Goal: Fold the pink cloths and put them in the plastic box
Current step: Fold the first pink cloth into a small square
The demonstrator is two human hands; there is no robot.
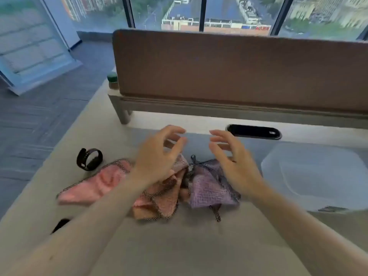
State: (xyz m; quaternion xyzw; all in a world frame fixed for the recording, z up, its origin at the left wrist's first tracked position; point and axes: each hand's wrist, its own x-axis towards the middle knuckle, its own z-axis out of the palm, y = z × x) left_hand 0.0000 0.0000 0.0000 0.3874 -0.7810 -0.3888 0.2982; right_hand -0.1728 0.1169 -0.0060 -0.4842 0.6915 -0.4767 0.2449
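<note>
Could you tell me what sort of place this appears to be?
Probably an office high in a city building: a desk with a brown divider screen and a cable slot, and tall windows looking down on rooftops.

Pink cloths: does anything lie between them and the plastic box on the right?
Yes: a purple cloth lies on the table between the pink cloths and the plastic box; the open right hand hovers above it.

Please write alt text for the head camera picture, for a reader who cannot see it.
Two bare hands, left hand and right hand, hover open above crumpled pink cloths and a purple cloth on a table. An empty plastic box sits to the right, a black wristwatch to the left.
</note>
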